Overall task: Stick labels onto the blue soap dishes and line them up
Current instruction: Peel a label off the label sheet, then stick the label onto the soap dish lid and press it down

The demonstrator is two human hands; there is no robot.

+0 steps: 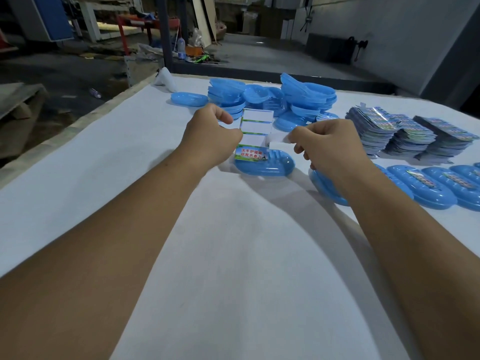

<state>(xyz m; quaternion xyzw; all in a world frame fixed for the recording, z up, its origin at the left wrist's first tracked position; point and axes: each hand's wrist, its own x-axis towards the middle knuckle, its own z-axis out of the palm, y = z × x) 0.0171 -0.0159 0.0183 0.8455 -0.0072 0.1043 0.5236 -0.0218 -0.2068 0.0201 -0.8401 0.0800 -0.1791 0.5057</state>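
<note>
Meanwhile left hand (213, 136) pinches label sheet's (255, 126) edge, right hand (330, 144) pinches a label (278, 144) above soap dish (265, 166)

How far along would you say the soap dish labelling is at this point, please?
Done: several labelled dishes sit in a row at the right. In hand: the left hand holds a label sheet with one printed label left, the right hand pinches a white piece at its edge, above an unlabelled dish. Left: the stacked dishes behind and piles of label sheets.
</note>
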